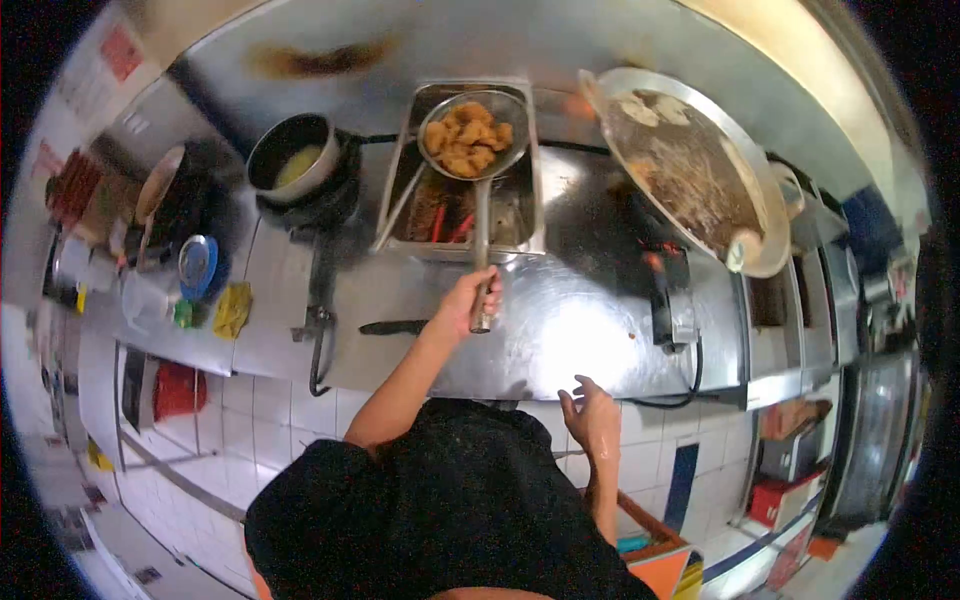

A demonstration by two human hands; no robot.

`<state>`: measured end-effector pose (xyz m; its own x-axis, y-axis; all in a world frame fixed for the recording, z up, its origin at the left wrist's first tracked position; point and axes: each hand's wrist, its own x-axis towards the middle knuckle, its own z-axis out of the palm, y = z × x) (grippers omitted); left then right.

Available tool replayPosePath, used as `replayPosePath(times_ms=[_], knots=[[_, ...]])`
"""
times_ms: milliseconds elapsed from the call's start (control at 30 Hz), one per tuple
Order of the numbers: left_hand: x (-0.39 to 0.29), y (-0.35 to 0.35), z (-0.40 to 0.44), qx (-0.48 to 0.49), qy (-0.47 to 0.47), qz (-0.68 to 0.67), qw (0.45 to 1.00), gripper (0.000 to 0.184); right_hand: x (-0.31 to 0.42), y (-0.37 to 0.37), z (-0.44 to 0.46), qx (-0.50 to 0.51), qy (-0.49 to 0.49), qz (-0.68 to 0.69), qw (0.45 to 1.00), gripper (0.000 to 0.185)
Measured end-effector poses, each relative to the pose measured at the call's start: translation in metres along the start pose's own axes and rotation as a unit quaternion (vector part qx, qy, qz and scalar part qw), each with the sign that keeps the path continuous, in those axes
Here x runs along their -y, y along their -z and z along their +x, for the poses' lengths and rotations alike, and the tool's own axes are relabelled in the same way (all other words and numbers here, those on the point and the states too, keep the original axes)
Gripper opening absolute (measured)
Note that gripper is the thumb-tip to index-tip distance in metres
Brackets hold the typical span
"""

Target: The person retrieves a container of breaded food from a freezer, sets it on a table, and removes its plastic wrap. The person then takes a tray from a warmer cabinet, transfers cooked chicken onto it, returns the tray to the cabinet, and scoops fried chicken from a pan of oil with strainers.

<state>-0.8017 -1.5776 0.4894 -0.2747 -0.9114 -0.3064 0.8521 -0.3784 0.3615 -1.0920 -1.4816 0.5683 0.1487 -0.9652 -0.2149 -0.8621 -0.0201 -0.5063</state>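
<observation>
My left hand is wrapped round the long metal handle of a strainer. In the strainer's round bowl lies a heap of golden-brown fried pieces. The bowl is over a rectangular metal fryer tray, whose dark inside shows some red parts. My right hand hangs at the counter's front edge, fingers apart, holding nothing. Beyond it, to the right, a large wide pan of bubbling oil has pale pieces frying in it. A knife with a dark blade lies on the counter beside my left forearm.
A pot with yellowish liquid sits on a burner at the left. Flames show beneath the big pan, near a burner box with a hose. A yellow cloth and a blue bowl are farther left. An orange bin stands by my right side.
</observation>
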Motion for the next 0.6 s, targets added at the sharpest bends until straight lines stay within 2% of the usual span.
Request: replayPosePath(times_ms=[100,133,167,200,233,267,300,333,400,467,533,567,600], knots=[[-0.003,-0.043,-0.022,-0.124,-0.031,0.107,0.986,0.027,-0.025,0.002,0.002,0.0,0.008,-0.053,0.999,0.043],[-0.002,-0.057,-0.028,-0.184,-0.031,0.094,0.978,0.034,-0.033,0.003,0.0,-0.008,0.008,-0.039,0.999,0.042],[0.001,-0.056,-0.037,-0.18,-0.035,0.104,0.978,0.036,-0.034,0.007,-0.007,0.001,-0.017,-0.044,0.999,0.043],[0.002,-0.03,-0.046,-0.142,-0.085,0.204,0.965,0.041,-0.038,0.01,-0.012,0.01,-0.042,-0.045,0.998,0.043],[0.01,-0.028,-0.059,-0.32,-0.195,0.345,0.861,0.043,-0.044,0.006,-0.022,-0.028,-0.103,-0.018,0.994,0.043],[0.0,0.023,-0.058,-0.276,-0.374,0.651,0.6,0.042,-0.054,0.005,-0.032,-0.006,-0.127,-0.011,0.992,0.042],[0.014,-0.025,-0.066,-0.299,-0.458,0.66,0.515,0.034,-0.069,0.007,-0.042,0.022,-0.14,-0.01,0.99,0.042],[0.03,-0.064,-0.069,-0.268,-0.453,0.663,0.533,0.034,-0.087,0.007,-0.058,0.004,-0.171,-0.008,0.985,0.042],[0.058,-0.119,-0.071,-0.127,-0.417,0.724,0.536,0.029,-0.119,-0.004,-0.087,-0.041,-0.217,0.018,0.975,0.042],[0.108,-0.163,-0.055,0.034,-0.362,0.723,0.588,0.024,-0.145,0.001,-0.099,-0.046,-0.245,0.011,0.968,0.041],[0.18,-0.194,-0.029,0.212,-0.303,0.707,0.603,0.023,-0.171,0.02,-0.105,0.042,-0.321,0.005,0.946,0.039],[0.23,-0.197,-0.012,0.283,-0.25,0.678,0.63,0.027,-0.191,0.029,-0.096,0.07,-0.336,0.015,0.939,0.036],[0.318,-0.238,0.001,0.473,-0.237,0.646,0.551,0.032,-0.241,0.031,-0.109,-0.073,-0.23,0.277,0.93,0.03]])
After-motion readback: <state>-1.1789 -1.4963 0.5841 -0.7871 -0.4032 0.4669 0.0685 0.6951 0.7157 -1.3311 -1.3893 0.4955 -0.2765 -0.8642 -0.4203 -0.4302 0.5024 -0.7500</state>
